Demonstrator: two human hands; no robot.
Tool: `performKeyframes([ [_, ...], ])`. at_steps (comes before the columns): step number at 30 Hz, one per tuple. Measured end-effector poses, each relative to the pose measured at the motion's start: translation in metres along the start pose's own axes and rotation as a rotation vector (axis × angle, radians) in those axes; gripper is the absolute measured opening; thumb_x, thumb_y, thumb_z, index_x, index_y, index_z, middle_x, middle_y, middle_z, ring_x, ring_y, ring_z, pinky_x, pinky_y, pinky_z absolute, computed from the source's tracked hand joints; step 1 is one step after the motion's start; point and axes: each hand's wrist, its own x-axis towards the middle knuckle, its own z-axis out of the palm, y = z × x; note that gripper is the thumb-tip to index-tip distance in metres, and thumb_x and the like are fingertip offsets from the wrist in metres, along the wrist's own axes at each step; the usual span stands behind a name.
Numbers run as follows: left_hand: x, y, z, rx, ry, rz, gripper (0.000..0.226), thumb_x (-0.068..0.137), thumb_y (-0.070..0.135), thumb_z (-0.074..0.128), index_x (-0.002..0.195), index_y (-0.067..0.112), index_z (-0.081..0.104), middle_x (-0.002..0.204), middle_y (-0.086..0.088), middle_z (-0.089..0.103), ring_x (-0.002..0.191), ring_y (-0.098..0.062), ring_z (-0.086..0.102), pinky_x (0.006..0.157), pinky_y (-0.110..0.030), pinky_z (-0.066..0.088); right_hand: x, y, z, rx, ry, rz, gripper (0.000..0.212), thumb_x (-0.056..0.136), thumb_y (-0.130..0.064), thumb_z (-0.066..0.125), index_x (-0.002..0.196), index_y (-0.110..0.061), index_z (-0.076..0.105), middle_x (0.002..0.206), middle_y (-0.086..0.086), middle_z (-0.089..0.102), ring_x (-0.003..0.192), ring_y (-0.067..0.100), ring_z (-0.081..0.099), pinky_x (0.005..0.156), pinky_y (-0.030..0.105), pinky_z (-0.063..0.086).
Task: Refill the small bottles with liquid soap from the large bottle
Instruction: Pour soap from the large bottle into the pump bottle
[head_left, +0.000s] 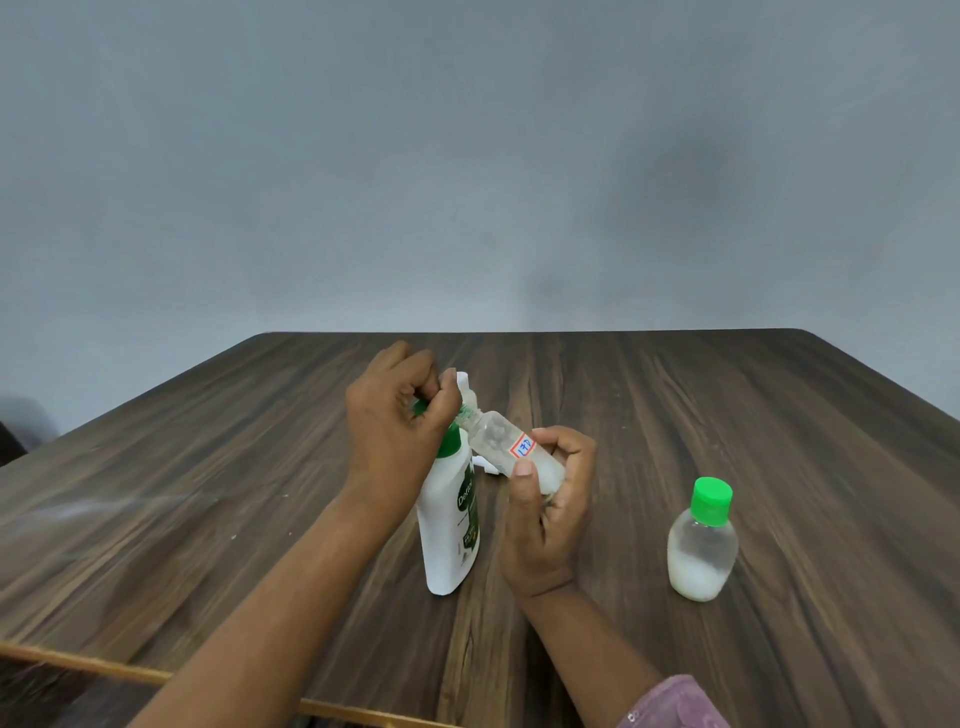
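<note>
Two arms of one person are in view. The left forearm (291, 587) is bare along all its visible length, down to the left hand (395, 421). The right forearm (587, 639) is bare as far as a sleeve (675, 701) of dusty mauve-pink cloth with a faint mottled pattern. A small pale bead or stud (632, 717) sits at the sleeve's hem. The right hand (550, 519) has a short, plain thumbnail (523, 469).

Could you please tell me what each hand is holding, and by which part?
The right hand grips the labelled small bottle by its base end, holding it tilted. The left hand grips the large soap bottle at its top.
</note>
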Motion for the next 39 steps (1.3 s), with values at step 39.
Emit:
performKeyframes([
  [39, 0.003, 0.0, -0.004, -0.056, -0.017, 0.008, 0.039, 0.079, 0.017, 0.062, 0.05, 0.011, 0.037, 0.052, -0.002, 0.036, 0.052, -0.013, 0.033, 0.05, -0.022, 0.025, 0.0, 0.001, 0.001, 0.024, -0.023, -0.002, 0.02, 0.085, -0.024, 0.045, 0.1, -0.011, 0.048, 0.092, -0.028, 0.053, 0.075, -0.005, 0.054, 0.063, 0.007, 0.041],
])
